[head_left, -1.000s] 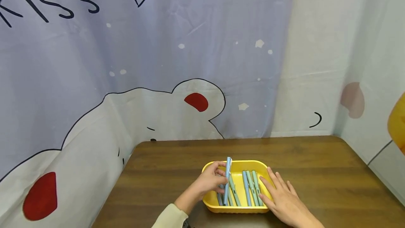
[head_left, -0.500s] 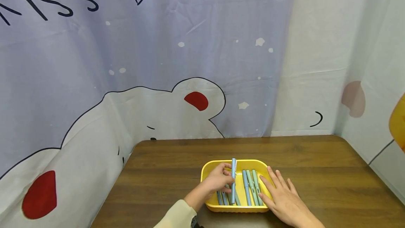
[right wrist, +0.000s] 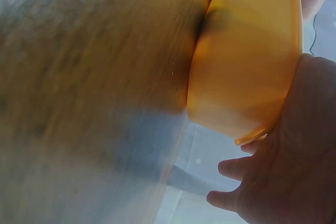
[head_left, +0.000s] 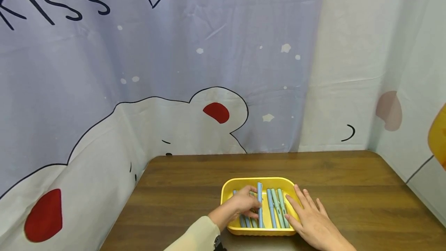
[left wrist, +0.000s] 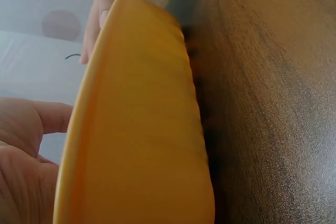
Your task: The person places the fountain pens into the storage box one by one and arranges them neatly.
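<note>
My left hand (head_left: 245,203) reaches over the left half of a yellow plastic basket (head_left: 230,231) and pinches a light blue capped pen (head_left: 260,206) between thumb and fingers. To its right in the basket lie a blue pen (head_left: 271,210) and two green pens. More blue and green pens lie partly hidden under the left hand. My right hand (head_left: 311,222) rests at the basket's right rim with its fingers spread. In the left wrist view the basket wall (left wrist: 136,114) hides the pens. Likewise, the right wrist view shows the right hand (right wrist: 299,166) against the basket's outside (right wrist: 252,56).
The basket stands on a brown wooden table (head_left: 181,189) near its front edge. Behind the table hangs a pale curtain (head_left: 174,69) printed with cartoon shapes and lettering.
The left hand has carried the light blue pen a little to the right, then lowered it into the basket beside the right-hand row. My right hand stays at the rim.
</note>
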Demonstrator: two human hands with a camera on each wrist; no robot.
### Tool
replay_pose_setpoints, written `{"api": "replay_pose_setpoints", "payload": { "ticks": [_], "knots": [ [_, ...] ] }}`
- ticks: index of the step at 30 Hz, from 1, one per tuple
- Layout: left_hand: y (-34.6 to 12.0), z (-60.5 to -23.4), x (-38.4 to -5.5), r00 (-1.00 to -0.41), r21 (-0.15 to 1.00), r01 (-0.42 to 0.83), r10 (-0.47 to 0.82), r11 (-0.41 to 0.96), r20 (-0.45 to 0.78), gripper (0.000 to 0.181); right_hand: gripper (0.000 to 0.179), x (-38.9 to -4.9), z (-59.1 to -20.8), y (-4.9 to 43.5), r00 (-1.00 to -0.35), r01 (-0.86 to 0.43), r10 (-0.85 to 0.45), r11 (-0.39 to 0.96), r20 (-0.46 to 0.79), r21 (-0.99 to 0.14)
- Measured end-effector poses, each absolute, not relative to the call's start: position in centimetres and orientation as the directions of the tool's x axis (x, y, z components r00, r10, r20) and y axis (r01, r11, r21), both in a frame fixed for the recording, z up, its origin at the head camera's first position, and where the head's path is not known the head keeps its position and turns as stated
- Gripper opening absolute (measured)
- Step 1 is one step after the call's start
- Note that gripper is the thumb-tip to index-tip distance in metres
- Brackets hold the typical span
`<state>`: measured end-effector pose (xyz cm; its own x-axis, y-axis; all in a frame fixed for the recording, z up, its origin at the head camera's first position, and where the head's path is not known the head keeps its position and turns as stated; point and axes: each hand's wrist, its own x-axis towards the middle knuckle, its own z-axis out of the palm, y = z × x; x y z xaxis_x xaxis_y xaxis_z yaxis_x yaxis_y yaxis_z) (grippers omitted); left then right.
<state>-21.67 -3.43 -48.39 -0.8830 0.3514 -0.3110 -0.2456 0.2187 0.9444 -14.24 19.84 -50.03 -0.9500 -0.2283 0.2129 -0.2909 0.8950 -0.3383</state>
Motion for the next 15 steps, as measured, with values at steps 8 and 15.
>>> {"api": "replay_pose_setpoints", "payload": {
  "ticks": [8,15],
  "knots": [
    [-2.6,-48.8,-21.7,-0.869,0.914,-0.261,0.336,0.310,-0.362,0.033,0.059,-14.2,-50.1,19.9,-0.957,-0.283,-0.235,0.893,0.173,-0.350],
    [-1.9,-48.8,-22.3,-0.875,0.898,-0.237,0.320,0.371,-0.364,0.028,0.058,-14.3,-50.1,19.9,-0.950,-0.293,-0.235,0.894,0.204,-0.338]
  ]
}}
